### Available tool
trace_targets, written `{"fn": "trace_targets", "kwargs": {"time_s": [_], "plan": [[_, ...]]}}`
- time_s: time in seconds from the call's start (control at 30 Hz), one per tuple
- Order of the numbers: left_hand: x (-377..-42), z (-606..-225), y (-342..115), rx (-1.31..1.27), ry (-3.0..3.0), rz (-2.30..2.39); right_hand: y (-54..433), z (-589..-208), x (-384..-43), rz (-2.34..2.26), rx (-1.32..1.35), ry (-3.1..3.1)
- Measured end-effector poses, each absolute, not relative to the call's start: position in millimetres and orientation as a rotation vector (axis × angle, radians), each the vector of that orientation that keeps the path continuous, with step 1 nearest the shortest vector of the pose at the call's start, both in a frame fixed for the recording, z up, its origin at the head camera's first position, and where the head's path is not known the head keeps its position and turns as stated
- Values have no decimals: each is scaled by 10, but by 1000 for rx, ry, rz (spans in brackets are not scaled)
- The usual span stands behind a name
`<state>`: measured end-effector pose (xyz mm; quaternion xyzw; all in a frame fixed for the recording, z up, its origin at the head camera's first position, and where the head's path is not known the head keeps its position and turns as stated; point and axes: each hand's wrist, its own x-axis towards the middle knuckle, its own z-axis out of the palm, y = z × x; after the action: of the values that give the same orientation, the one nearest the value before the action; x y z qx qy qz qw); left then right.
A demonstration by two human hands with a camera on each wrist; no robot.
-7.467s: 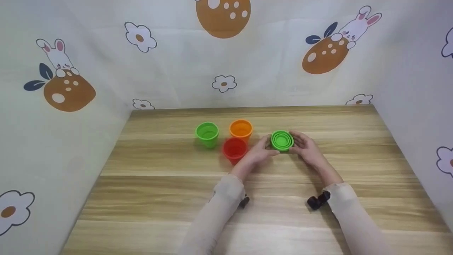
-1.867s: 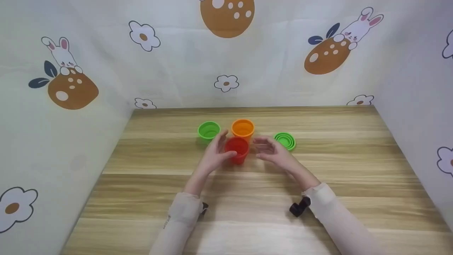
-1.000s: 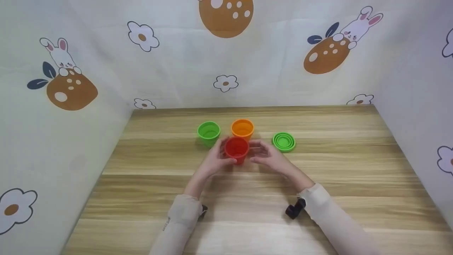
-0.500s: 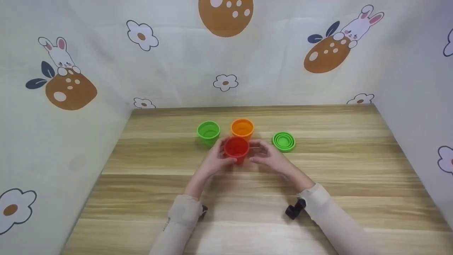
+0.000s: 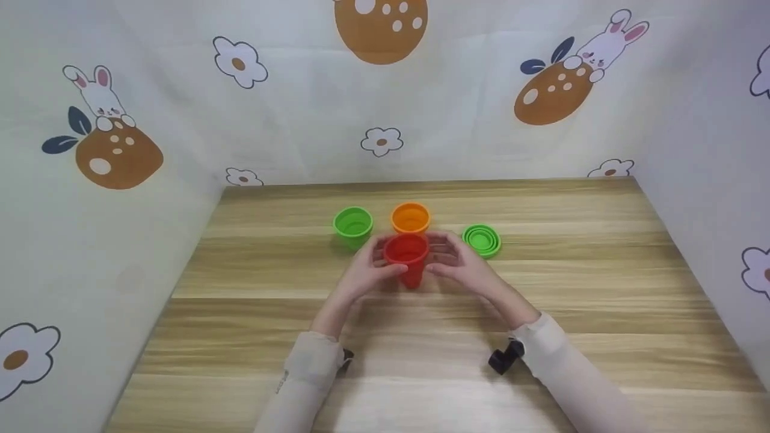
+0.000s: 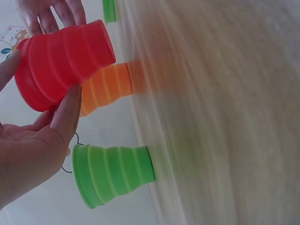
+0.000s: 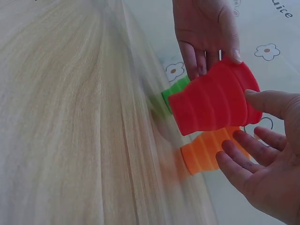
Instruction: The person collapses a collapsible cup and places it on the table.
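Observation:
A red collapsible cup [image 5: 414, 274], expanded to its full height, is off the table with its base tilted toward the person. My left hand [image 5: 364, 269] grips it from the left, thumb at the near side below the rim and fingers behind. From the other side my right hand [image 5: 458, 262] holds it; in the right wrist view the right thumb [image 7: 267, 101] lies on the cup near its rim, fingers spread below. Just behind stands an expanded orange cup [image 5: 410, 218], partly covered by the red one. An expanded green cup [image 5: 353, 225] stands upright behind the left hand.
A second green cup, collapsed flat [image 5: 481, 240], lies right of the orange cup, close behind the right hand. The wood-grain table [image 5: 252, 331] is bounded at the back and sides by a printed white cloth [image 5: 313, 108].
Both hands left the flat green cup at the right and moved to the red cup. Over the last half second, the red cup has risen off the table and tilted.

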<state>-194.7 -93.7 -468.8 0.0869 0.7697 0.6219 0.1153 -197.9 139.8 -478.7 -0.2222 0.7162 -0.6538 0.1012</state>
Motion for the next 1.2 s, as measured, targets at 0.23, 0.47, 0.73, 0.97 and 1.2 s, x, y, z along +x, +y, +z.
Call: {"fn": "trace_targets", "kwargs": {"time_s": [0.23, 0.47, 0.73, 0.97, 1.2], "plan": [[-1928, -4643, -928, 289, 2296, 1777, 1405, -4743, -1963, -1886, -659, 2225], [-1927, -4630, -917, 269, 2284, 1751, 1429, -4705, -1956, -1871, -740, 2309], [-1927, -4630, -895, 285, 2247, 1764, 1449, -4705, -1955, -1819, -812, 2366], [-1941, -4632, -873, 272, 2235, 1757, 1464, -4699, -1957, -1826, -847, 2369], [-1948, -4641, -840, 272, 2195, 1772, 1476, -4674, -1945, -1839, -838, 2352]]}}
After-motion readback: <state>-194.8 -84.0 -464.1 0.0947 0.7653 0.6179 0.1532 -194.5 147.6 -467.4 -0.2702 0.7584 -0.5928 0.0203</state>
